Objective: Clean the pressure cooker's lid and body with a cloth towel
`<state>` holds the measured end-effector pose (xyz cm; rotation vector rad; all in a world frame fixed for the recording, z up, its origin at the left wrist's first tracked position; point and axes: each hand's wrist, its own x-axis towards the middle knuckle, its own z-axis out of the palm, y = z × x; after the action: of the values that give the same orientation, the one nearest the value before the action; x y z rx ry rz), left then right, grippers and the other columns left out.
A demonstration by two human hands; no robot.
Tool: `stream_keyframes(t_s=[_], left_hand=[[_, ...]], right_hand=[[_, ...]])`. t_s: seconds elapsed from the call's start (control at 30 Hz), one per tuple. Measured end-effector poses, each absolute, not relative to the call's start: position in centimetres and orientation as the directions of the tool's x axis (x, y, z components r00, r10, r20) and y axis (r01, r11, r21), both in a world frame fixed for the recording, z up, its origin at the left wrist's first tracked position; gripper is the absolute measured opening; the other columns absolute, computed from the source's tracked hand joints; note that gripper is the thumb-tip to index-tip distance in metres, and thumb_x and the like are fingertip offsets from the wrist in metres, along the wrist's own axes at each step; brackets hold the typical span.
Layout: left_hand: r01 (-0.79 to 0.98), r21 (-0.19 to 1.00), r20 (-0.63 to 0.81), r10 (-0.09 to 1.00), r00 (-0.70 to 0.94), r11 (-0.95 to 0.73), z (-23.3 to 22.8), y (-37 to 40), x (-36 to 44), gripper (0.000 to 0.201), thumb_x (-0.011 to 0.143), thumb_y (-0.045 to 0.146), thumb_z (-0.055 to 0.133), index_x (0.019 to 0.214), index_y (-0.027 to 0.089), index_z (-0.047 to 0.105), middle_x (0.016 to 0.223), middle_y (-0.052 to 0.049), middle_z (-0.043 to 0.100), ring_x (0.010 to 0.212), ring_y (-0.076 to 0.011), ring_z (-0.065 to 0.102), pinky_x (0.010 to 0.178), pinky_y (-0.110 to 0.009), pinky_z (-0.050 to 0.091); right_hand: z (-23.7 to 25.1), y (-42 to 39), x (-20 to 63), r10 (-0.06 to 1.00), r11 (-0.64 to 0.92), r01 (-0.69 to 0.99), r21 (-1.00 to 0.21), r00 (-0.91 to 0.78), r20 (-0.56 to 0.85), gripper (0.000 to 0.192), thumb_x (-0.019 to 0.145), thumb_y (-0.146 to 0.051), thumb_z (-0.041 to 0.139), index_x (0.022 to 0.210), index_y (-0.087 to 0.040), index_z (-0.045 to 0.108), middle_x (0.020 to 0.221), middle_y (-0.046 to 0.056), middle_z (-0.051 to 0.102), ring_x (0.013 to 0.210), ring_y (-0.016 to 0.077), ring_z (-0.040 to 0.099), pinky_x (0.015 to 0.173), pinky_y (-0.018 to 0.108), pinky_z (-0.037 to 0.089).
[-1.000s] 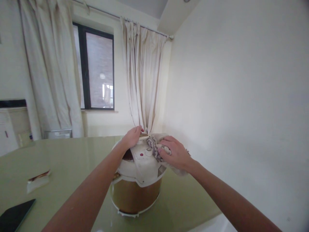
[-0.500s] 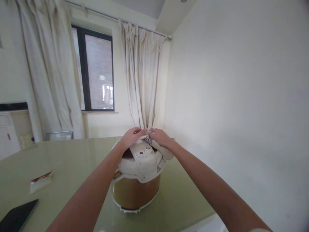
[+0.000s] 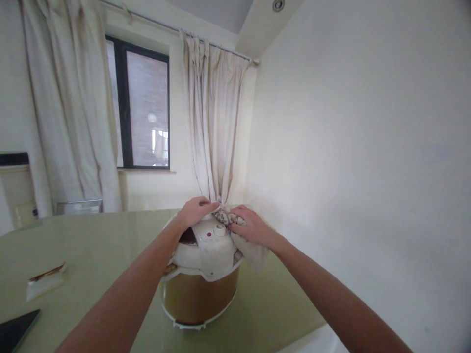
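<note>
1. now the right hand is sliding the cloth back toward the near right of the cooker lid, gripping it.
2. the left hand is still pressing flat on the lid's far edge, steadying the cooker on the table; wiping is continuing.

One cooker, one cloth, two curtains.

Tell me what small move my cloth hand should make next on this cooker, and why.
Probably draw the right hand and its cloth toward you across the lid. The cloth sits bunched at the lid's far edge, and the left hand rests on the lid's far side.
</note>
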<state>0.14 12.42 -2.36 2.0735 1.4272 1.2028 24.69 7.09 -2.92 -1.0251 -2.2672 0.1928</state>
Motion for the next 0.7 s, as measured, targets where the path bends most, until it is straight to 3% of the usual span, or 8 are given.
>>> stream_keyframes(t_s=[0.17, 0.33, 0.5, 0.7], left_hand=[[0.584, 0.67, 0.465, 0.872, 0.151, -0.459, -2.6, 12.9, 0.1, 0.056, 0.073, 0.076, 0.067, 0.079, 0.02, 0.076, 0.086, -0.009, 0.076, 0.088, -0.0286, 0.067, 0.081, -0.038, 0.048], [0.575, 0.67, 0.474, 0.866, 0.156, -0.47, -2.7, 13.0, 0.0, 0.056, 0.074, 0.075, 0.066, 0.08, 0.02, 0.075, 0.087, -0.008, 0.075, 0.09, -0.0287, 0.067, 0.084, -0.038, 0.048], [0.564, 0.709, 0.431, 0.893, 0.129, -0.423, -2.4, 12.6, 0.0, 0.057, 0.067, 0.075, 0.073, 0.08, 0.019, 0.076, 0.081, -0.006, 0.075, 0.085, -0.0278, 0.067, 0.078, -0.037, 0.047], [0.554, 0.729, 0.395, 0.908, 0.14, -0.402, -2.0, 11.8, 0.2, 0.057, 0.069, 0.074, 0.072, 0.081, 0.019, 0.08, 0.08, -0.006, 0.077, 0.085, -0.0275, 0.067, 0.075, -0.036, 0.045]], right_hand=[[-1.5, 12.8, 22.2, 0.765, 0.638, 0.676, -0.369, -0.501, 0.405, 0.019, 0.091, -0.031, 0.072, 0.104, -0.019, 0.078, 0.101, 0.007, 0.075, 0.099, 0.0242, 0.066, 0.091, 0.034, 0.048], [-0.6, 16.5, 19.6, 0.795, 0.603, 0.712, -0.359, -0.503, 0.338, 0.022, 0.094, -0.025, 0.065, 0.108, -0.017, 0.079, 0.113, 0.011, 0.077, 0.107, 0.0256, 0.068, 0.092, 0.032, 0.048], [-1.0, 16.9, 19.0, 0.812, 0.579, 0.723, -0.376, -0.469, 0.348, 0.021, 0.095, -0.025, 0.063, 0.107, -0.018, 0.078, 0.117, 0.011, 0.076, 0.111, 0.0265, 0.067, 0.095, 0.033, 0.048], [-2.3, 12.5, 22.3, 0.766, 0.636, 0.639, -0.434, -0.449, 0.461, 0.016, 0.097, -0.028, 0.064, 0.099, -0.021, 0.078, 0.105, 0.005, 0.074, 0.107, 0.0228, 0.065, 0.1, 0.035, 0.047]])
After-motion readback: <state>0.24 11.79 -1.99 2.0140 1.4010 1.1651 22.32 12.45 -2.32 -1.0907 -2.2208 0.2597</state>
